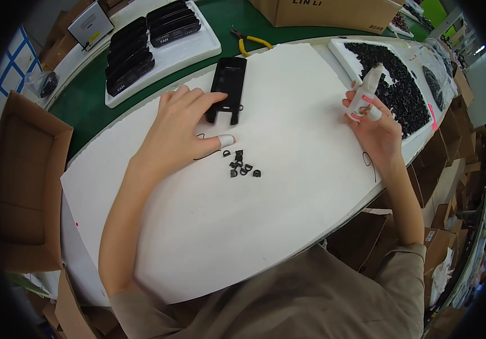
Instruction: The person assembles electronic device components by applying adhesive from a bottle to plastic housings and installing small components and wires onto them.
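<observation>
A black plastic housing with two prongs at its near end lies on the white sheet. My left hand is spread beside it, the index fingertip touching its left edge. White tape wraps the left thumb, which is held apart from the housing. Just right of and below that thumb lies a loose group of several small black D-shaped pieces. On the right, my right hand is closed around a small white squeeze bottle with a pink-and-white label, its nozzle tilted up and away from me.
White sheet covers the worktop. At far left, a white foam tray holds rows of black housings. Yellow-handled pliers lie behind. Another tray carries many small black pieces. Cardboard boxes stand at left and back.
</observation>
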### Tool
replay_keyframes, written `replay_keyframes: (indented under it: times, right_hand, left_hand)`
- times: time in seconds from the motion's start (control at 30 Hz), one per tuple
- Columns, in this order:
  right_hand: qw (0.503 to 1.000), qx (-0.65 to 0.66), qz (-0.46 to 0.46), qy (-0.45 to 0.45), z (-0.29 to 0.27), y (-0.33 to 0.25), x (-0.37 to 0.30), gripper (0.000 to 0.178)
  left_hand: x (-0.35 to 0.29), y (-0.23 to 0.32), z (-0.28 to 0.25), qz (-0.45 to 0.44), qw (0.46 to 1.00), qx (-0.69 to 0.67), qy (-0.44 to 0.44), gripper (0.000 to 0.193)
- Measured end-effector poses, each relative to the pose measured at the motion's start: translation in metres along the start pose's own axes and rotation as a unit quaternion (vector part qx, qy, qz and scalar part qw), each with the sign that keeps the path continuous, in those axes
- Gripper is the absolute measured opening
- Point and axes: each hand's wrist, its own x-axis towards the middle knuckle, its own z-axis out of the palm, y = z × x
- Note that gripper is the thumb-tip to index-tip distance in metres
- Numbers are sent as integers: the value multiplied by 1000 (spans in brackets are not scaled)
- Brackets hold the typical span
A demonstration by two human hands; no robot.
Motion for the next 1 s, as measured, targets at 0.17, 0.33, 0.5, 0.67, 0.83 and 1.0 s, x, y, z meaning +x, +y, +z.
replay_keyframes:
  times: [0.17, 0.33, 0.5, 0.67, 0.83, 1.0]
  right_hand:
    - [999, -31, -11, 14, -1, 0, -5, 60]
    - [994, -66, -22, 86, 9, -2, -9, 54]
    - [994, -75, -27, 73, 13, -1, -10, 53]
    - [983, -153, -23, 98, 17, 1, -9, 48]
    - [949, -289, -42, 121, 16, 4, -5, 40]
    - [909, -397, -78, 101, 18, 11, -3, 40]
  left_hand:
    - [12, 2, 4, 16, 995, -80, -49, 52]
    - [44, 0, 13, 71, 993, 97, 1, 47]
    - [59, -14, 18, 103, 993, 29, 49, 20]
    - [42, 11, 14, 30, 984, -164, -55, 11]
    - [7, 26, 13, -7, 987, -161, -26, 8]
    - [-5, 17, 13, 58, 989, -139, 8, 12]
